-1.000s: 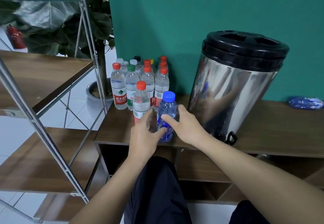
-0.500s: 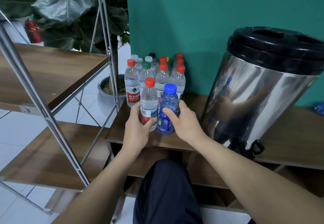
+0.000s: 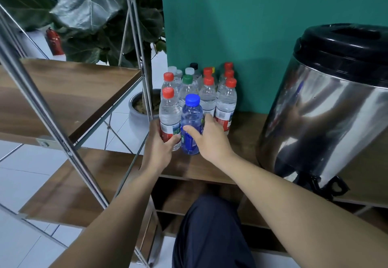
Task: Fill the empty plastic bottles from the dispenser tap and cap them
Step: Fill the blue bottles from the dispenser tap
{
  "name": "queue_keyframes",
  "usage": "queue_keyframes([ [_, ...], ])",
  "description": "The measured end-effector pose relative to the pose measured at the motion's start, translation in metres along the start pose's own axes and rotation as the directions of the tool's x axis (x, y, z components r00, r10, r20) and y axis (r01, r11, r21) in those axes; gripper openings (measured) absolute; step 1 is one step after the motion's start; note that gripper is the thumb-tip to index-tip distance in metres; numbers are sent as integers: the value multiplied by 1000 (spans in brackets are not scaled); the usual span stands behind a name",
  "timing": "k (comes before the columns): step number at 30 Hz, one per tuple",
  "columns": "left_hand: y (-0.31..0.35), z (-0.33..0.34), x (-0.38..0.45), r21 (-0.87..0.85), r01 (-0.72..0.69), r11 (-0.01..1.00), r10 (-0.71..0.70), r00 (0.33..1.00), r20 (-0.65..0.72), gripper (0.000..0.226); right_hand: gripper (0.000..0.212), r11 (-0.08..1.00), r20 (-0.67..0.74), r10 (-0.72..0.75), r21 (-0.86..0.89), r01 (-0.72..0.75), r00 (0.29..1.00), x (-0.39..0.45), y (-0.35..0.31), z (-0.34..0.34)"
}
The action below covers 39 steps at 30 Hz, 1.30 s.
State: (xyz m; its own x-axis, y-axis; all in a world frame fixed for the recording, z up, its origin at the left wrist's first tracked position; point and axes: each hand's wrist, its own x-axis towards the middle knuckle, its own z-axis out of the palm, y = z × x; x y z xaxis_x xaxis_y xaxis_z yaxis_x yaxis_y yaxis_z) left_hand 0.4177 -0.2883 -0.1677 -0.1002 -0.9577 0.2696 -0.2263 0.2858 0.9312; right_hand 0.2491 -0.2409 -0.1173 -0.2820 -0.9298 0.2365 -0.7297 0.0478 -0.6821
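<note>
A blue-capped blue-tinted bottle (image 3: pixel 191 118) stands upright on the wooden counter (image 3: pixel 243 141), and my right hand (image 3: pixel 210 139) grips its lower body. Beside it on the left stands a red-capped clear bottle (image 3: pixel 169 112), held low down by my left hand (image 3: pixel 160 148). Behind them stands a cluster of several capped bottles (image 3: pixel 212 93) against the green wall. The steel dispenser (image 3: pixel 327 108) with a black lid sits on the right, its black tap (image 3: pixel 327 185) at the counter's front edge.
A metal-framed rack with wooden shelves (image 3: pixel 63 91) stands close on the left. A potted plant (image 3: pixel 144 108) sits on the floor behind it. My knee in dark trousers (image 3: pixel 210 232) is below the counter. Open cubbies lie under the counter.
Both hands slid the two front bottles back against the cluster. The view shifted left and closer, so the dispenser now sits further right.
</note>
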Motion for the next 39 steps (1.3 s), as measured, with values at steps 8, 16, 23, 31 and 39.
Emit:
queue_keyframes([
  [8,4,-8,-43,114,13,993,-2,995,-103,65,63,999,80,54,3,-54,995,-27,16,-21],
  [16,75,34,-85,118,-104,988,100,994,38,9,5,998,-97,-57,14,59,994,-79,11,-101],
  [23,179,131,-117,-27,-287,958,280,903,327,11,16,995,-310,-87,13,96,947,-145,49,-258],
  [31,250,294,-179,-211,-176,961,267,778,568,24,11,955,-464,269,240,-172,844,-214,200,-358],
  [39,250,461,-199,-111,20,994,54,773,632,33,8,820,-439,551,443,-362,710,-226,331,-399],
])
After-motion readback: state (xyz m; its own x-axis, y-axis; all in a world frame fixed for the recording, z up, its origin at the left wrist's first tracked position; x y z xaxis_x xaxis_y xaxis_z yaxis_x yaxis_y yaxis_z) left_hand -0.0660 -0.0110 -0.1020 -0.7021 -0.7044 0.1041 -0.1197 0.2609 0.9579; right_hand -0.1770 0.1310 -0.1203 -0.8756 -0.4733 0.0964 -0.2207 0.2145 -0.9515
